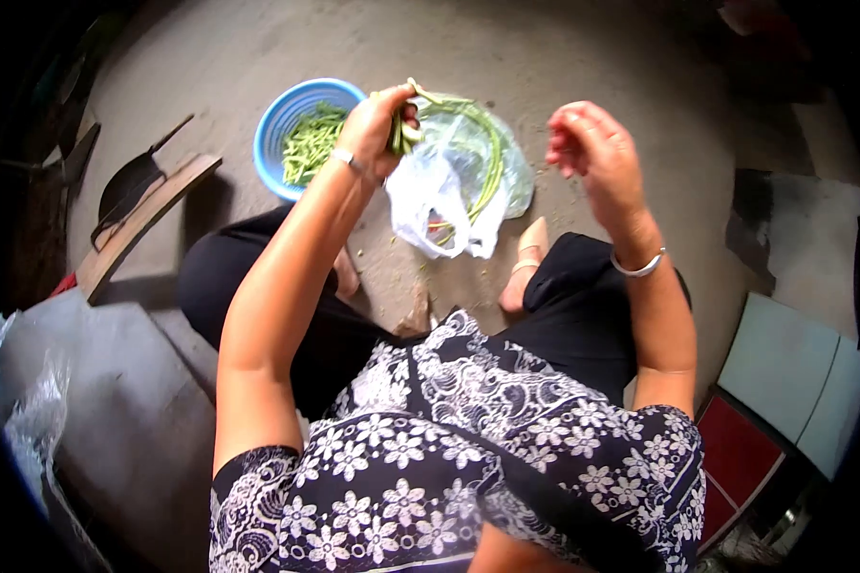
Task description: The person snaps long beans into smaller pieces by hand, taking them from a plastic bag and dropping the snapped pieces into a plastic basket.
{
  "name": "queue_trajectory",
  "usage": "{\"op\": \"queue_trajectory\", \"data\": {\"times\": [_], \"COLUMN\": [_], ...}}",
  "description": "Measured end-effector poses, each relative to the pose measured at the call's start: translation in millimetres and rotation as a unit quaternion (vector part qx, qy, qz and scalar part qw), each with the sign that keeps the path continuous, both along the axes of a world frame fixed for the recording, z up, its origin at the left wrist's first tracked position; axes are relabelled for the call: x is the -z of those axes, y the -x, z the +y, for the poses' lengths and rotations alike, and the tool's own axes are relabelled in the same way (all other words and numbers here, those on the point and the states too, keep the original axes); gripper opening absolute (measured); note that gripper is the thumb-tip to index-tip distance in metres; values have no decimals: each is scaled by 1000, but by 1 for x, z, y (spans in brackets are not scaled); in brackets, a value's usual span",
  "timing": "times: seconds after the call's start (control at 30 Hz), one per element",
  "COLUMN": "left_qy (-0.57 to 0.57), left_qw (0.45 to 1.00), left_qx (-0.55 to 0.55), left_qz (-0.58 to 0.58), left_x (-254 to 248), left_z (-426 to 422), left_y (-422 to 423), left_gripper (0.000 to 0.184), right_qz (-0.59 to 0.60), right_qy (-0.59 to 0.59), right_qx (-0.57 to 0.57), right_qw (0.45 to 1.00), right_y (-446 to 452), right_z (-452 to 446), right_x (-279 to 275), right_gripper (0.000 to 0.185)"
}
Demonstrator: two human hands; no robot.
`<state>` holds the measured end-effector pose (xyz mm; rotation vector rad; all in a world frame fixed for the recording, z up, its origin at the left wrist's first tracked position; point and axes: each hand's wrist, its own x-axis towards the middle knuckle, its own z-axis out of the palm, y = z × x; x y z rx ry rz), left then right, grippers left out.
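My left hand (377,132) is closed around a bunch of green beans (403,137), between a blue basket and a plastic bag. Long green beans (494,158) curve from near this hand over the bag. Cut green pieces (313,143) lie in the blue basket (268,143). The white and clear plastic bag (420,196) rests on the floor in front of me. My right hand (597,153) is raised to the right of the bag, its fingers curled; whether something small is between them cannot be made out.
A wooden bench (153,224) with a dark metal pan-like object (129,186) stands at the left. Grey sheeting (115,372) lies at the lower left. Pale green panels (774,363) and a dark red panel (739,449) are at the right. Scraps dot the concrete floor (392,277).
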<state>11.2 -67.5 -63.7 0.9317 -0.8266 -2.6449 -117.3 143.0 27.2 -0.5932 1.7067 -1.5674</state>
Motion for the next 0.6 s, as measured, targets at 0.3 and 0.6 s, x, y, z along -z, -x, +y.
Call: {"op": "queue_trajectory", "data": {"times": [0.3,0.6], "left_qy": [61,166], "left_qw": [959,932], "left_qx": [-137,-132], "left_qz": [-242,-294], "left_x": [81,32], "left_z": [-93,-107], "left_y": [-39,-34], "left_gripper": [43,58], "right_qz": [28,234], "right_qy": [-57,-166], "right_qx": [3,-165], "right_qw": [998,944], "right_y": [11,-6], "right_z": [13,30], "right_x": [17,52], "right_gripper": [15,8]}}
